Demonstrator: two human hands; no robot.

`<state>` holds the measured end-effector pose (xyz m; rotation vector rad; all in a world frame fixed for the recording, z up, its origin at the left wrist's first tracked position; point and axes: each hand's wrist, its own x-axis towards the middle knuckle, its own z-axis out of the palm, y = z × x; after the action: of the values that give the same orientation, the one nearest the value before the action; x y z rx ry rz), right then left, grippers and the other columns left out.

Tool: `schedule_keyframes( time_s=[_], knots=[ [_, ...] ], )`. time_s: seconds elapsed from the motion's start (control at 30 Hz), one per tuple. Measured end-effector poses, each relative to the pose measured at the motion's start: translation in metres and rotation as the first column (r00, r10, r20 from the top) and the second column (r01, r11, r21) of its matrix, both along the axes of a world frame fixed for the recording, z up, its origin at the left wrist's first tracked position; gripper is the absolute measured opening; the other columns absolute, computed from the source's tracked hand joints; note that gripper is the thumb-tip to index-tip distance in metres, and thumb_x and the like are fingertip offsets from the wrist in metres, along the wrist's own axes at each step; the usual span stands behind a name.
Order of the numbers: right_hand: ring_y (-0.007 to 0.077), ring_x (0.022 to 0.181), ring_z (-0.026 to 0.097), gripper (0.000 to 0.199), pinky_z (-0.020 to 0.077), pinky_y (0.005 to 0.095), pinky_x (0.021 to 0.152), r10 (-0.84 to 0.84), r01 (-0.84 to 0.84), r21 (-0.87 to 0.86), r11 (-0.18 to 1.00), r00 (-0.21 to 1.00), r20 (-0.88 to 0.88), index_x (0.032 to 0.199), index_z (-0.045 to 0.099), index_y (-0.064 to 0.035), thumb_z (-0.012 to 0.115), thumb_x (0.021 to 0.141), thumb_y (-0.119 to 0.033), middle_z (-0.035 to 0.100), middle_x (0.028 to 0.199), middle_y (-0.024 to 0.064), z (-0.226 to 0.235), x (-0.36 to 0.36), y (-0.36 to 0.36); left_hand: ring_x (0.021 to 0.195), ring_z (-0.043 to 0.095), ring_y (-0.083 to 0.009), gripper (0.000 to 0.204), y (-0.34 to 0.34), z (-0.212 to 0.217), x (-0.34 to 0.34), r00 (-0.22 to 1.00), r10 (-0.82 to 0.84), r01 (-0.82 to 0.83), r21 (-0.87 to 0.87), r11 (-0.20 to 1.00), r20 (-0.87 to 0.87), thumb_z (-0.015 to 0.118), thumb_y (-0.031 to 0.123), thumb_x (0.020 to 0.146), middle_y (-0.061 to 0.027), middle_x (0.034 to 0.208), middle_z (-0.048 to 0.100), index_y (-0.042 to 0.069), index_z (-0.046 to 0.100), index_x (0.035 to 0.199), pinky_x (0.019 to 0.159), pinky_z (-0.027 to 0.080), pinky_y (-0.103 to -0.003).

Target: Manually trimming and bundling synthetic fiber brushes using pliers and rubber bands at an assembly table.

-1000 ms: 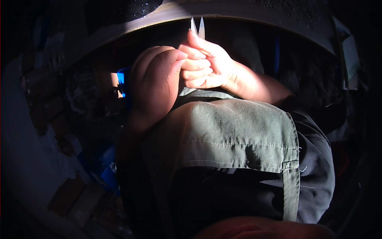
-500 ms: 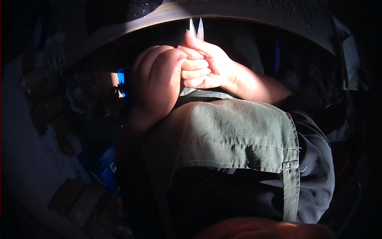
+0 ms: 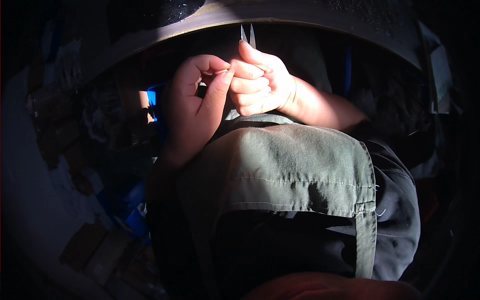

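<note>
My right hand [image 3: 260, 85] is wrapped round a small pair of snips [image 3: 252, 39]. Two pointed metal blades, spread apart in a narrow V, stick up past the thumb; the rest of the tool is hidden in the fist. Just to the left, my left hand [image 3: 197, 100] has thumb and forefinger pinched together, their tips against or very close to the right hand's curled fingers. Whatever lies in that pinch is too small to make out. Both hands are above my lap, over the top of a grey-green apron [image 3: 305, 155].
Beyond the hands runs the curved-looking edge of a table [image 3: 220, 20], with a dark, speckled item [image 3: 182, 11] on it at the far left. Lower left, in shadow, are a blue container [image 3: 135, 217] and brown boxes [image 3: 85, 242]. Much of the surroundings is dark.
My left hand has turned from showing its back and folded fingers to a visible thumb-and-forefinger pinch. The right hand and snips have shifted slightly; the blades' gap looks a little narrower.
</note>
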<state>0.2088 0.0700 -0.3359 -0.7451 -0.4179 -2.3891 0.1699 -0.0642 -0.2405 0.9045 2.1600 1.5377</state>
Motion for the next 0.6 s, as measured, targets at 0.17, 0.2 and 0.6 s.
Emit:
schedule_keyframes(
  time_s=[0.17,0.2,0.6],
  knots=[
    [0.0069,0.044,0.025,0.059,0.0249,0.0227,0.045,0.099,-0.106,-0.098,0.989,0.992,-0.074,0.056,0.028,-0.0167,0.038,0.094,-0.061,0.031,0.051,-0.006,-0.007,-0.001,-0.008,0.076,0.053,-0.004,0.015,0.005,0.001,-0.002,0.933,-0.068,0.041,0.084,0.996,0.354,0.061,-0.001,0.087,-0.0015,0.086,0.057,0.001,0.057,0.101,0.068,0.045,-0.019],
    [0.0069,0.044,0.025,0.06,0.0246,0.0228,0.045,0.125,-0.133,-0.121,0.984,0.989,-0.074,0.055,0.027,-0.0173,0.039,0.093,-0.062,0.03,0.05,-0.0062,-0.008,-0.001,-0.009,0.075,0.052,-0.0035,0.016,0.006,0.001,-0.002,0.93,-0.074,0.054,0.065,0.996,0.359,0.061,-0.001,0.086,-0.0008,0.085,0.056,0.001,0.057,0.101,0.067,0.045,-0.018],
    [0.0065,0.042,0.024,0.06,0.0233,0.0231,0.044,0.168,-0.174,-0.153,0.973,0.984,-0.049,0.056,0.027,-0.017,0.037,0.092,-0.064,0.028,0.048,-0.007,-0.014,0.002,-0.011,0.074,0.049,-0.0029,0.02,0.008,0.0,-0.004,0.897,-0.105,0.115,0.002,0.993,0.43,0.061,-0.002,0.08,0.0028,0.079,0.051,0.002,0.058,0.1,0.067,0.043,-0.018]
  ],
)
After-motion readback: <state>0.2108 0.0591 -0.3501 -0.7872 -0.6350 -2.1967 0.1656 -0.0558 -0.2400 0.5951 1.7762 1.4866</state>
